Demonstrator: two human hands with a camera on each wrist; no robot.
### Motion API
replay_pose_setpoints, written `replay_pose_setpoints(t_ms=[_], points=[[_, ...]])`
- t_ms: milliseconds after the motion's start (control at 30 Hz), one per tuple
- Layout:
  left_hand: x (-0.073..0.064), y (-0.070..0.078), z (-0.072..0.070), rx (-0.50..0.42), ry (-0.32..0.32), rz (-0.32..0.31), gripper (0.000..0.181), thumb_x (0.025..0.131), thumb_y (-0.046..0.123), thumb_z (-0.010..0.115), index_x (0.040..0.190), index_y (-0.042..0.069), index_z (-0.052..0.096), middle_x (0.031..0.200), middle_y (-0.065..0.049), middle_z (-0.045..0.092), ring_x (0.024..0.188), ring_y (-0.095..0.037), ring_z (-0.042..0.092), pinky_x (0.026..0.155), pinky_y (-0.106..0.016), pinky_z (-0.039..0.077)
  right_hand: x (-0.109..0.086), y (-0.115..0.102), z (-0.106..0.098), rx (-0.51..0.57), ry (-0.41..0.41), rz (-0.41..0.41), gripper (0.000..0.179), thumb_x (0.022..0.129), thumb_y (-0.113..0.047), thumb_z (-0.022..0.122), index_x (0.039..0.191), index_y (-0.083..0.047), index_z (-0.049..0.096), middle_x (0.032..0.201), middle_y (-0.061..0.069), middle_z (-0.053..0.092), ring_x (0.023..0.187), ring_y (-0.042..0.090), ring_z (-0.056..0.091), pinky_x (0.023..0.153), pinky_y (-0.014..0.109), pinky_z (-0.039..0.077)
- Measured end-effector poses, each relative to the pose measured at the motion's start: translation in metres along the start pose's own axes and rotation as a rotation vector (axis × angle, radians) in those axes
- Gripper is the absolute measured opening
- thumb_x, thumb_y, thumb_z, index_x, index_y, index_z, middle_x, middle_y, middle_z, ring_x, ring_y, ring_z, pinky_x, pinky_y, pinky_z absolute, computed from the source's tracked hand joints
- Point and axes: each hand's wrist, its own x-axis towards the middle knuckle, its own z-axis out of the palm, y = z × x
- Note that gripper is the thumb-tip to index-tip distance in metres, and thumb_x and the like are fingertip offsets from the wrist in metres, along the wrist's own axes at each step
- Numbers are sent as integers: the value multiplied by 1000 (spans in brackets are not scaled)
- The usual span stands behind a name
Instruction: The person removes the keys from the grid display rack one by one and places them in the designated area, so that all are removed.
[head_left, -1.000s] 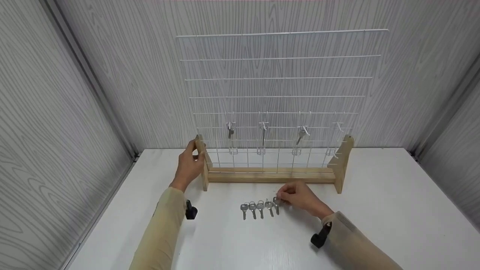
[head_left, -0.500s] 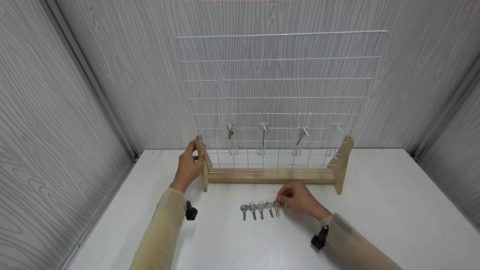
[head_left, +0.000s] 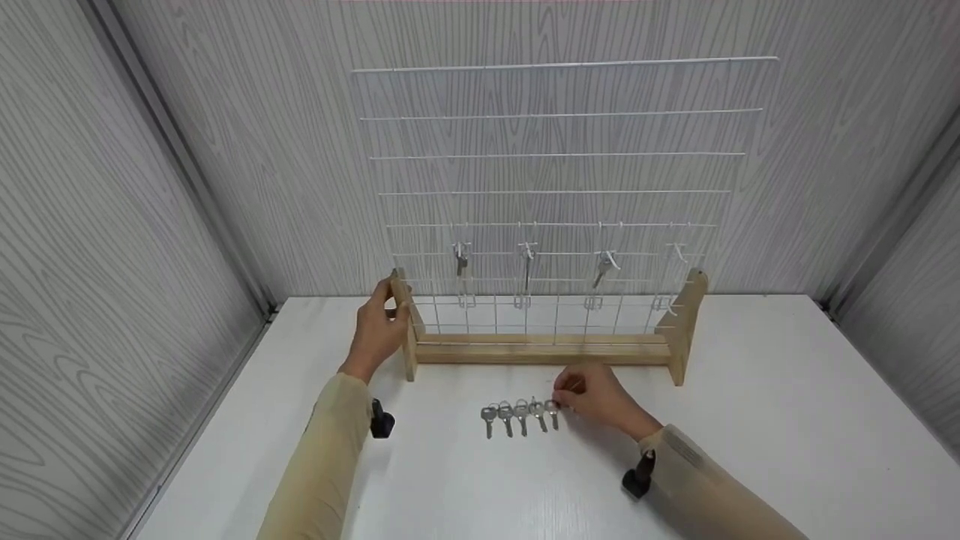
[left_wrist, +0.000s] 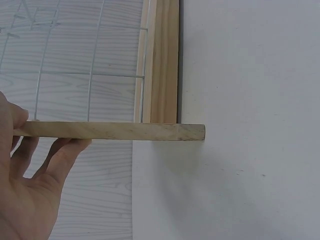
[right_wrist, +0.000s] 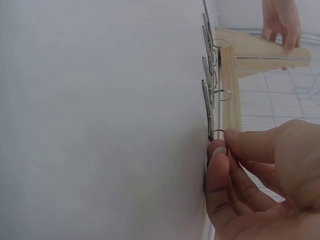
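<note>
My left hand point(head_left: 380, 330) grips the left wooden end piece point(left_wrist: 115, 131) of a rack with an upright white wire grid point(head_left: 555, 155); thumb and fingers lie on opposite faces of the wood. In front of the rack, several silver keys lie in a row on the white table. At the right end of that row my right hand point(head_left: 598, 391) pinches the small ring point(right_wrist: 218, 131) of the rightmost key point(head_left: 553, 412) between thumb and fingertips. The other keys point(head_left: 522, 416) lie to its left, their rings towards the rack.
White hooks hang on the grid. Three carry a key each: the left point(head_left: 461, 262), the middle point(head_left: 528, 270) and the third key point(head_left: 602, 270). The rightmost hook point(head_left: 679, 253) bears none. Behind the rack rises a wood-grain panel point(head_left: 300, 150).
The rightmost key has come down slightly and sits closer in line with the others, still at my right fingertips. My left hand stays on the end piece.
</note>
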Motion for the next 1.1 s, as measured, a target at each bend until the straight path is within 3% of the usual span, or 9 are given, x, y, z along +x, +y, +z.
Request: replay_pose_setpoints(t_ms=[267,467,633,1100], points=[[4,2,1,8,1,11,54,111,15,51,163,7,37,160,-21,50,126,-43,67,103,-52,62,0,-3,-7,-2,12,34,7,99,-7,75,105,-6,78,100,7,75,85,17,70,66,27,61],[3,2,2,9,0,26,56,111,14,51,164,5,35,161,-24,49,126,-44,67,101,-54,62,-4,-11,-24,-14,41,-30,12,99,-9,75,110,-3,78,105,9,77,91,21,72,72,29,61],[2,2,1,26,5,29,55,112,14,50,164,4,34,160,-25,48,128,-44,65,103,-55,61,-7,-24,-38,-23,79,-86,9,100,-11,75,108,-9,79,104,7,77,90,20,74,72,27,63],[1,-3,-1,-21,-2,2,56,111,14,51,164,8,36,161,-22,49,126,-43,66,102,-52,62,-16,-57,-92,4,293,-128,9,101,-11,74,108,-5,78,95,8,78,81,18,71,68,22,59]])
